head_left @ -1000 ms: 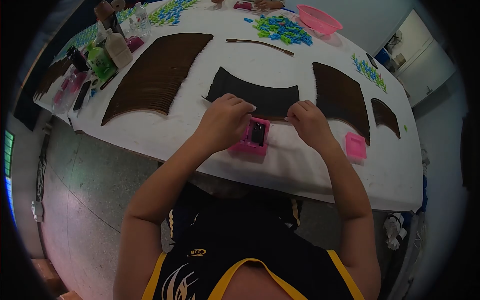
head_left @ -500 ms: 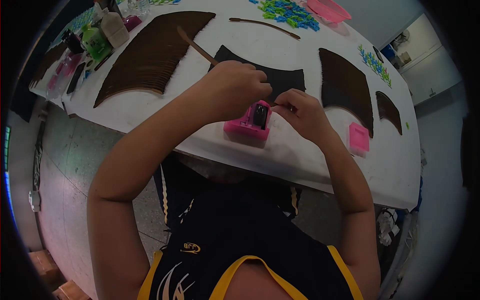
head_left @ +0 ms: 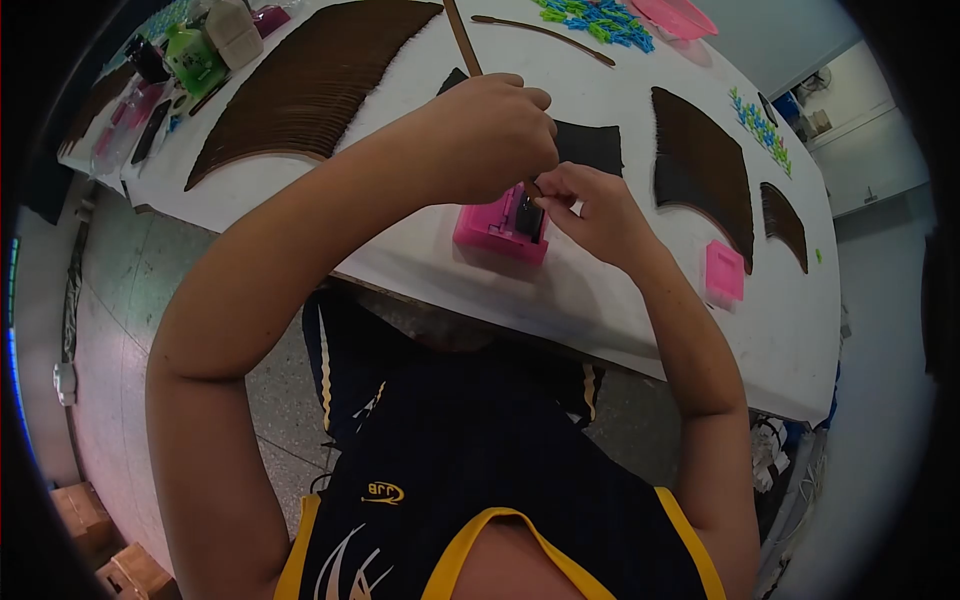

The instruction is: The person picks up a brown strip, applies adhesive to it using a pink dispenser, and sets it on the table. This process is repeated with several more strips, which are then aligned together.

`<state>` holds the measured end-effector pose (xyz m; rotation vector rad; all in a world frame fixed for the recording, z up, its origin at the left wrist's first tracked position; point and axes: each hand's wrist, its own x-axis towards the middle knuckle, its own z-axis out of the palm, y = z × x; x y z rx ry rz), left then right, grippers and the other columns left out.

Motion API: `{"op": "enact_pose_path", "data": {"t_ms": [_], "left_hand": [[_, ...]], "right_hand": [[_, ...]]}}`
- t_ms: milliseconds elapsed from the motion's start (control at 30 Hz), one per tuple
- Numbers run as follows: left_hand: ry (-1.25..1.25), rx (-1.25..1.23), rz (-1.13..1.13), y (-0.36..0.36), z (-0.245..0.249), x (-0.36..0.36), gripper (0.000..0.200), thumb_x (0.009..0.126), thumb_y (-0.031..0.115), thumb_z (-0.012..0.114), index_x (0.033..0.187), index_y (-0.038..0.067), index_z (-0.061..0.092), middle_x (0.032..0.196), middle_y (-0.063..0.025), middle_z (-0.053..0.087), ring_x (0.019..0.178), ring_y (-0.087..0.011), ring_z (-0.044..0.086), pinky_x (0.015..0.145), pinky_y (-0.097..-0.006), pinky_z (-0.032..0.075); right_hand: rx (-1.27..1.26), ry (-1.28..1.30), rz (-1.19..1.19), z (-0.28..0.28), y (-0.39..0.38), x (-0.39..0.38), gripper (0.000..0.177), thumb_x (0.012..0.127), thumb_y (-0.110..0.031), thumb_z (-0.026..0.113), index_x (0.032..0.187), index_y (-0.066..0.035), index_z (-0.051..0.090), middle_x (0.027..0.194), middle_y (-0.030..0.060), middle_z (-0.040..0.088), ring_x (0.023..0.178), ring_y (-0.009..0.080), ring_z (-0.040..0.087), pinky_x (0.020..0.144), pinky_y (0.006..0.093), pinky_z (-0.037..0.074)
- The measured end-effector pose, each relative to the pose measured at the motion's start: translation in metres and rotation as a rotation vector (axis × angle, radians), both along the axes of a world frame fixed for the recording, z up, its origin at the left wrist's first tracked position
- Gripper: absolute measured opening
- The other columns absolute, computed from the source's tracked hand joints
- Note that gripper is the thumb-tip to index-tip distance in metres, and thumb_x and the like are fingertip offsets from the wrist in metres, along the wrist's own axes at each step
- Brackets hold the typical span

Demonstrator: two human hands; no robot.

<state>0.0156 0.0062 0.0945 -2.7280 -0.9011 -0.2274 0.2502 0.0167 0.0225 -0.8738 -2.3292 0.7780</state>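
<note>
My left hand (head_left: 495, 135) is raised above the table, closed around a thin brown strip (head_left: 461, 36) that sticks up and away from it. My right hand (head_left: 585, 205) pinches the strip's lower end right beside the left hand. Both hands hover over a pink box (head_left: 490, 230) with a dark block in it, which stands near the white table's (head_left: 600, 300) front edge. Behind the hands lies a fanned black sheet of strips (head_left: 590, 145), partly hidden.
A long fan of brown strips (head_left: 310, 85) lies to the left; two more fans (head_left: 705, 175) (head_left: 785, 225) lie to the right. A pink lid (head_left: 724, 270), a single curved strip (head_left: 545, 38), coloured clips (head_left: 595, 20), a pink basket (head_left: 675, 15) and bottles (head_left: 195, 60) are around.
The left hand has lifted the strip off the table and swung its far end upward. Both hands have come together over the pink box.
</note>
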Motion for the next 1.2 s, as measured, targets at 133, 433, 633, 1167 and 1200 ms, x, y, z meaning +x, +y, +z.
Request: {"op": "enact_pose_path", "data": {"t_ms": [133, 433, 633, 1167, 1200], "left_hand": [[0.029, 0.028, -0.016, 0.004, -0.001, 0.002, 0.011, 0.083, 0.012, 0.079, 0.074, 0.017, 0.079, 0.081, 0.0020, 0.074, 0.097, -0.0176, 0.067, 0.089, -0.0341, 0.051], [0.107, -0.011, 0.018, 0.006, 0.003, 0.006, 0.007, 0.078, 0.011, 0.081, 0.080, 0.017, 0.080, 0.085, 0.0031, 0.073, 0.099, -0.0164, 0.066, 0.095, -0.0335, 0.051], [0.101, 0.009, 0.010, 0.007, 0.005, 0.006, 0.005, 0.078, 0.014, 0.081, 0.076, 0.018, 0.078, 0.083, 0.0035, 0.073, 0.098, -0.0157, 0.066, 0.094, -0.0340, 0.051], [-0.134, 0.002, 0.006, 0.005, -0.035, -0.014, 0.017, 0.076, 0.001, 0.077, 0.086, 0.014, 0.081, 0.088, -0.0001, 0.073, 0.096, -0.0200, 0.068, 0.089, -0.0362, 0.056], [-0.159, -0.007, 0.000, 0.004, -0.040, -0.016, 0.018, 0.076, 0.001, 0.077, 0.088, 0.014, 0.081, 0.089, -0.0006, 0.073, 0.094, -0.0202, 0.068, 0.086, -0.0356, 0.057]], "right_hand": [[-0.013, 0.026, -0.012, -0.007, 0.004, -0.002, 0.014, 0.094, -0.006, 0.075, 0.106, 0.000, 0.068, 0.090, 0.0113, 0.072, 0.081, 0.0235, 0.072, 0.076, 0.0352, 0.060], [-0.024, 0.052, -0.034, -0.017, 0.009, -0.006, 0.016, 0.093, -0.007, 0.077, 0.105, -0.001, 0.069, 0.089, 0.0104, 0.074, 0.079, 0.0205, 0.073, 0.074, 0.0328, 0.060], [-0.043, 0.067, -0.050, -0.023, 0.011, -0.008, 0.016, 0.092, -0.007, 0.078, 0.103, -0.001, 0.068, 0.088, 0.0101, 0.074, 0.078, 0.0185, 0.072, 0.071, 0.0319, 0.058], [0.041, 0.029, -0.019, -0.020, 0.007, 0.004, 0.014, 0.091, 0.003, 0.073, 0.104, -0.002, 0.071, 0.089, 0.0043, 0.073, 0.074, 0.0105, 0.063, 0.065, 0.0272, 0.052], [0.038, 0.029, -0.023, -0.019, 0.006, 0.005, 0.014, 0.091, 0.003, 0.073, 0.104, -0.002, 0.071, 0.089, 0.0043, 0.073, 0.074, 0.0105, 0.063, 0.065, 0.0272, 0.052]]}}
